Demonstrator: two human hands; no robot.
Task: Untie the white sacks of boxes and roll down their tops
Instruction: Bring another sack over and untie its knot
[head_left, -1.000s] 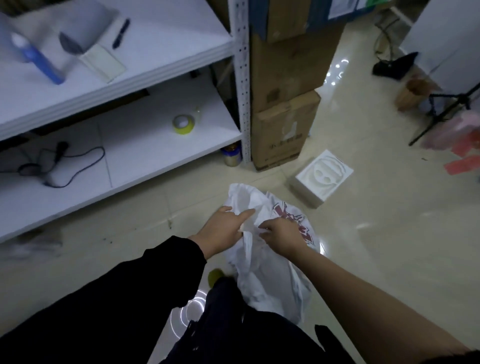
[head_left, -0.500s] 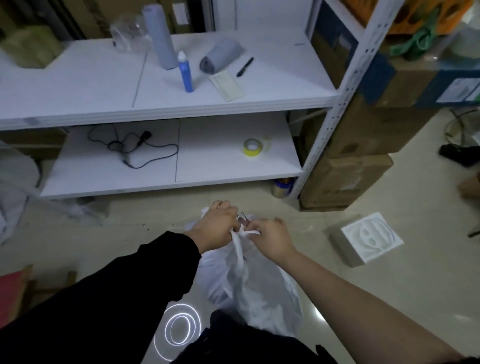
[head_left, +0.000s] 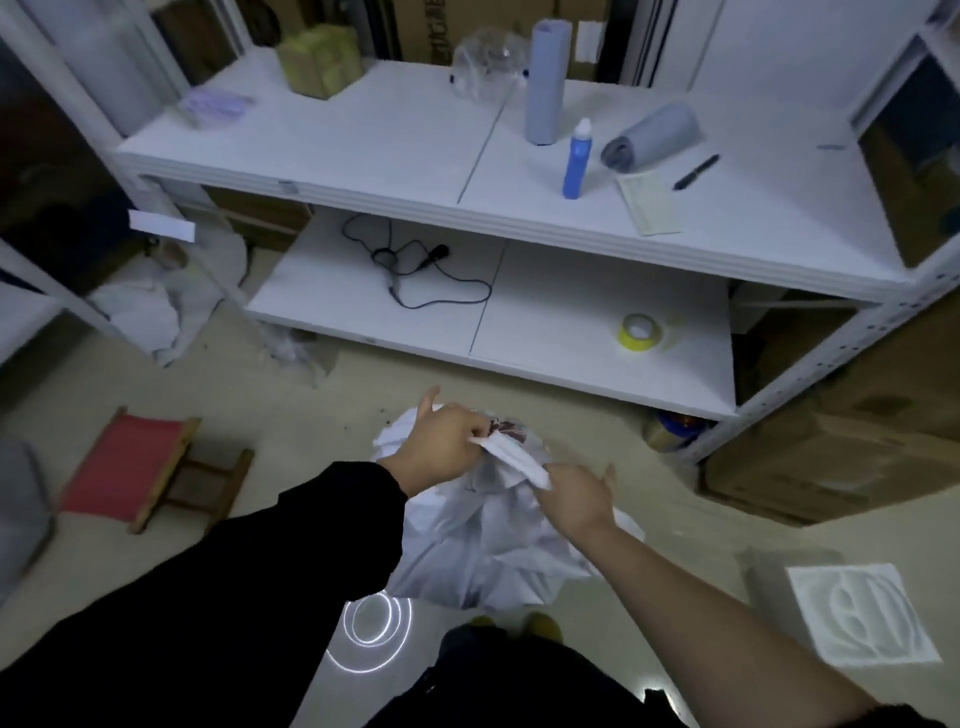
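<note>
White sack (head_left: 483, 540) sits on the floor before the shelf (head_left: 519, 332); left hand (head_left: 441, 441) pinches its twisted tie strip (head_left: 514, 460), right hand (head_left: 576, 493) touches it, fingers loosely spread.

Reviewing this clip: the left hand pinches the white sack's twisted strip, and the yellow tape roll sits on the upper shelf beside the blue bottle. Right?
Not quite. The head view shows the yellow tape roll on the lower shelf, far from the blue bottle. The left hand does pinch the white sack's strip.
</note>
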